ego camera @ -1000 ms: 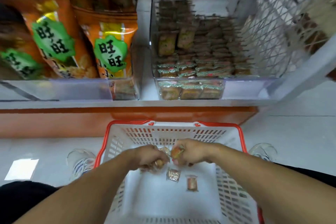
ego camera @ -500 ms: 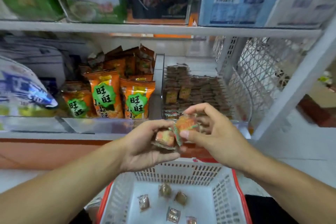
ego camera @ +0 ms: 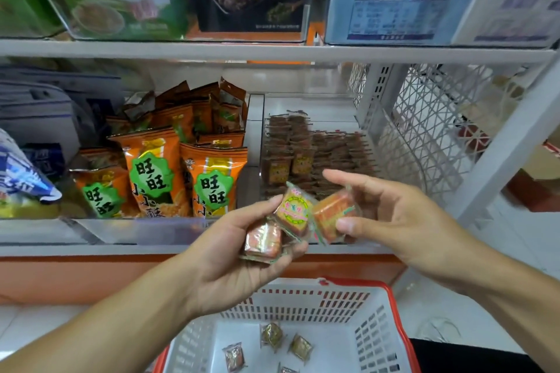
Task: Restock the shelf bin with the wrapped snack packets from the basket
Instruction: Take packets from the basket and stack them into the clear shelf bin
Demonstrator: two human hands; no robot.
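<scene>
Basket (ego camera: 306, 303) at bottom, four loose packets (ego camera: 298, 346) on its floor. Above it, left hand (ego camera: 239, 254) grips two packets (ego camera: 274, 232), thumb over them; right hand (ego camera: 391, 218) pinches one packet (ego camera: 331, 216) with thumb, other fingers spread. Behind hands, shelf bin (ego camera: 316, 157) with stacked packets. Orange bags (ego camera: 181, 172) left of bin.

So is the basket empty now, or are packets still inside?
Not empty. At least four wrapped packets lie on the floor of the basket, below the hands.

Left hand (ego camera: 239, 254) and right hand (ego camera: 391, 215) raised together, fingers pinching.
</scene>
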